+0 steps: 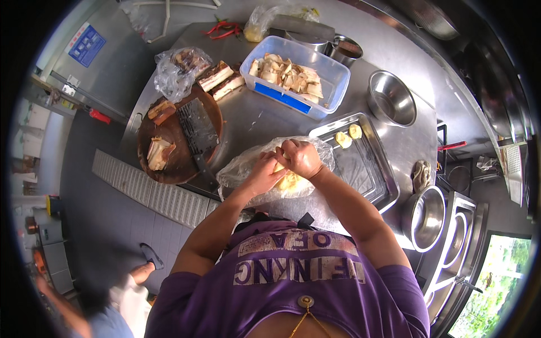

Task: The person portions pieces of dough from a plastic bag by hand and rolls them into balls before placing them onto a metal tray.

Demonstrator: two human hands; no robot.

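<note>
My left hand [264, 171] and my right hand [301, 157] meet over a clear plastic bag [236, 169] on the steel table. Between them they grip a piece of pale yellow dough [279, 165], mostly hidden by my fingers. More yellow dough [290, 182] lies in the bag just below my hands. To the right, a rectangular metal baking tray [363, 169] holds two small yellow dough pieces [348, 136] near its far end. The near left corner of the tray is hidden behind my right forearm.
A cleaver [198, 131] rests on a round wooden chopping board [143, 131] with meat pieces. Slabs of cured pork [215, 80] lie beyond. A plastic box [291, 101] contains sliced pieces. Steel bowls [392, 99] stand at right. Another person [114, 312] is at lower left.
</note>
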